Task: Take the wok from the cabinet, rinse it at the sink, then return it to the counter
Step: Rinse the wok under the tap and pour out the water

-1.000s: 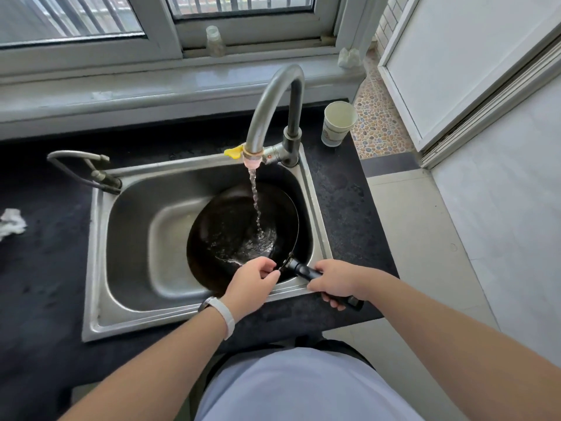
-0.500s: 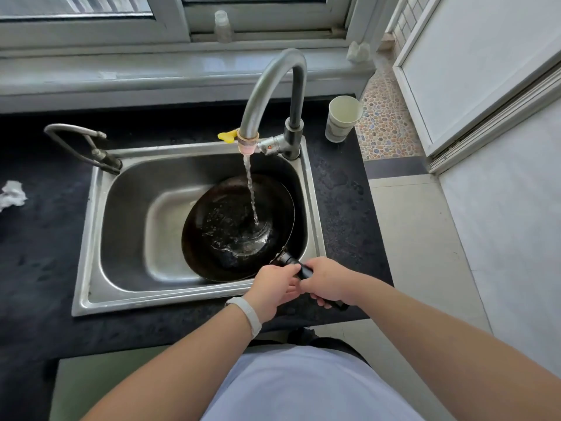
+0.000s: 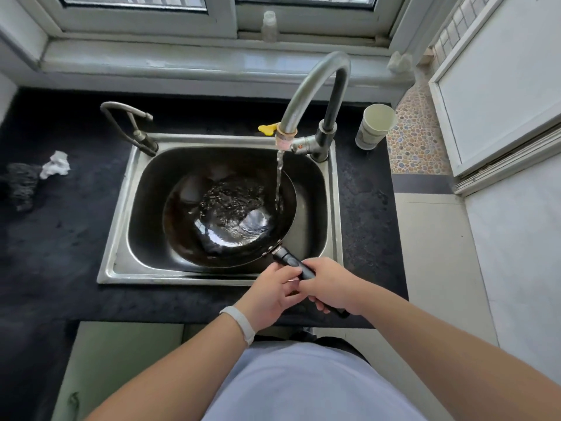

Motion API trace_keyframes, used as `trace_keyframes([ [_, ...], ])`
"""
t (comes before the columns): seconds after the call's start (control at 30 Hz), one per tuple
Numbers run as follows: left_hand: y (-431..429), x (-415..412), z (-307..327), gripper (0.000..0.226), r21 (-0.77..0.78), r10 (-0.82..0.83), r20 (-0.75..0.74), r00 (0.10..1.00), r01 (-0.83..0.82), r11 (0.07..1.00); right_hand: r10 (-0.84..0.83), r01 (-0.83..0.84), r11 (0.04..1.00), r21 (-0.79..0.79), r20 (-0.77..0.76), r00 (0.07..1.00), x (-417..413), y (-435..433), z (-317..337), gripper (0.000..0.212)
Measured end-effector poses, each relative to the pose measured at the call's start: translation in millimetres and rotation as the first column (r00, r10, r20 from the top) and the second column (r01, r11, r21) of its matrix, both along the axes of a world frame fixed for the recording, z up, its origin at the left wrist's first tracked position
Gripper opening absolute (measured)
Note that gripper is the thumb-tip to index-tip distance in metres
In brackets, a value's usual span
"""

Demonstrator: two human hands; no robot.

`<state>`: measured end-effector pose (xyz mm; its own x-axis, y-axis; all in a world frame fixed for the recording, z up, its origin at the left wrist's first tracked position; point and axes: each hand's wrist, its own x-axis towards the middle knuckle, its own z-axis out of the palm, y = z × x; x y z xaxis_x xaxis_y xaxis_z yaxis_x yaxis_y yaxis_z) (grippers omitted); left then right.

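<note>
In the stainless-steel sink [image 3: 121, 238], with left hand [image 3: 270, 294] and right hand [image 3: 331, 287] clamped on its straight black handle [image 3: 291, 262], tilt the round dark wok [image 3: 230, 220] so tap water [image 3: 278, 183] sweeps every wall.

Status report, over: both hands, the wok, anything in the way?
Left hand and right hand grip the handle. Wok in sink, water running into it. Nothing in the way.

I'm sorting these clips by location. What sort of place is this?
Most likely a home kitchen: a stainless steel sink set in a dark mottled counter, with a curved metal tap running water into a black round wok.
</note>
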<state>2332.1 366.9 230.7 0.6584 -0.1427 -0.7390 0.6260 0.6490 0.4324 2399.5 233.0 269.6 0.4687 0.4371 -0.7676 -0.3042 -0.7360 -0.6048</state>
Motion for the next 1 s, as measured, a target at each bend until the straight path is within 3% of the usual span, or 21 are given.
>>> trace_keyframes([
  [0.1, 9.9, -1.3, 6.0, 0.023, -0.086, 0.057, 0.065, 0.996, -0.051, 0.995, -0.003, 0.003, 0.999, 0.047, 0.006, 1.0, -3.1, 7.3, 7.3, 0.015],
  [0.27, 27.1, 9.0, 10.9, 0.026, -0.107, 0.211, 0.043, 0.977, -0.205, 0.973, -0.018, 0.013, 0.995, 0.097, 0.049, 0.999, -3.2, 16.9, 17.1, 0.018],
  [0.53, 21.6, 14.6, 14.8, 0.017, -0.103, 0.167, 0.022, 0.986, -0.164, 0.981, 0.045, -0.047, 0.999, 0.022, 0.066, 0.997, 2.3, 16.4, 20.4, 0.024],
  [0.67, 13.1, 9.4, 7.9, 0.017, -0.05, 0.151, 0.0, 0.989, -0.151, 0.987, 0.054, -0.054, 0.999, -0.007, 0.027, 0.998, 1.3, 12.9, 22.5, 0.015],
  [1.0, 14.7, 11.7, -1.3, 0.018, 0.052, 0.091, -0.056, 0.994, -0.088, 0.995, -0.05, 0.048, 0.998, -0.036, -0.061, 0.997, -5.5, 15.0, 12.1, 0.012],
])
